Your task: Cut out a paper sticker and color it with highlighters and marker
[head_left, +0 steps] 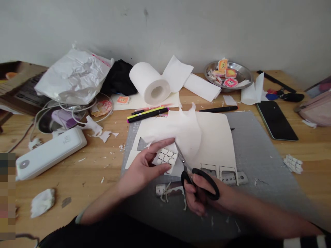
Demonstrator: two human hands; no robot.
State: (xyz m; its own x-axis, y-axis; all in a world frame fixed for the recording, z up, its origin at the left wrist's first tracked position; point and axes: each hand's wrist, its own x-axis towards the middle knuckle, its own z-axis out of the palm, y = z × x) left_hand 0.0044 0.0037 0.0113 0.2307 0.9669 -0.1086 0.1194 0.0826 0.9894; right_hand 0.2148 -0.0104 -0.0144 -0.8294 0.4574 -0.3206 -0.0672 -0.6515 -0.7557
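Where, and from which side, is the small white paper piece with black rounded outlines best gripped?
Likely best by its left edge, coming from the left, in a flat pinch by the left hand. The paper piece looks thin and flat, and the black-handled metal scissors in the right hand have their blades beside its right edge.

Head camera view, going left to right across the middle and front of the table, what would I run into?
White oblong device → left hand holding patterned paper → scissors in the right hand → dark-screened phone → pink pouch.
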